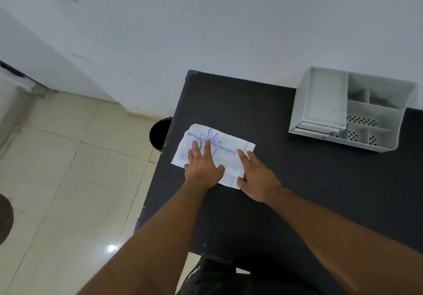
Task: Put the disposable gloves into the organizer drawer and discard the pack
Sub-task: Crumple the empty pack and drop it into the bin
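Observation:
A flat white pack of disposable gloves (225, 151) with blue lettering and a hand outline lies near the left edge of the black table (286, 203). My left hand (202, 166) rests flat on the pack's left half, fingers spread. At the pack's right end, my right hand (256, 177) touches its edge, thumb at the near corner and fingers along the side. A grey organizer (377, 111) with several compartments stands at the table's far right; its drawer (325, 102) on the left side looks pulled open and bare inside.
A black round bin (160, 134) stands on the tiled floor just left of the table's edge. A white wall runs behind the table. A dark round object (5, 219) shows at the far left on the floor.

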